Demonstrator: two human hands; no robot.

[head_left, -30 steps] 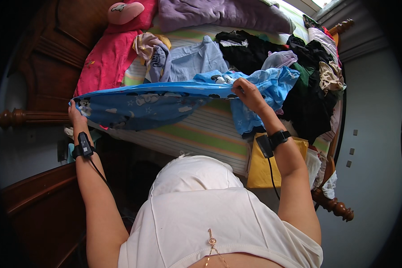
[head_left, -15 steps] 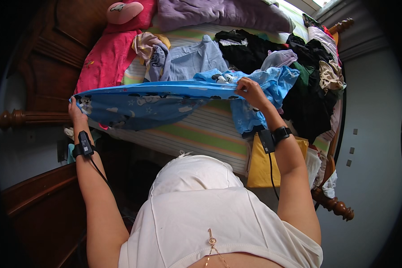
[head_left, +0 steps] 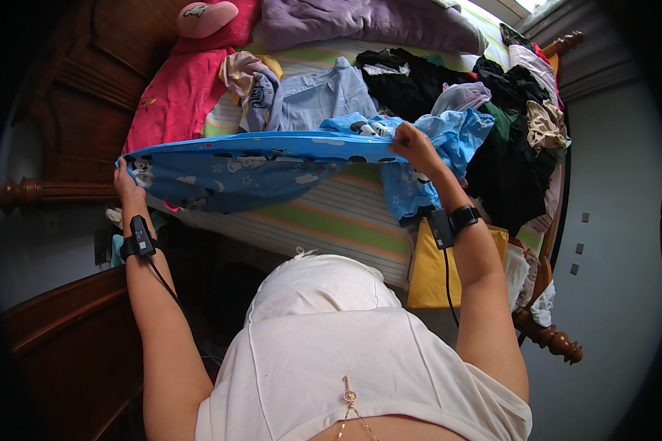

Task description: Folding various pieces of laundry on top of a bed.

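Note:
A blue cartoon-print cloth (head_left: 235,173) is stretched between my two hands above the near side of the bed. Its upper edge runs taut, while the rest hangs down in a dark-shaded fold. My left hand (head_left: 129,181) grips one corner at the far left, beside the wooden headboard post. Pinched in my right hand (head_left: 414,147) is the other end of that edge. Past the right hand, more light blue cloth with the same kind of print (head_left: 449,143) lies crumpled; whether it joins the stretched piece I cannot tell.
Behind the cloth lie a red pillow (head_left: 173,103), a light blue garment (head_left: 324,95), black clothes (head_left: 404,88) and a purple blanket (head_left: 368,22). A yellow bag-like item (head_left: 434,275) hangs at the bed's near edge. The striped sheet (head_left: 331,220) shows below the cloth. Wooden posts (head_left: 555,342) bound the bed.
Both hands keep hold of the cloth in nearly the same place. The right hand has turned slightly and risen a little; the cloth stays stretched.

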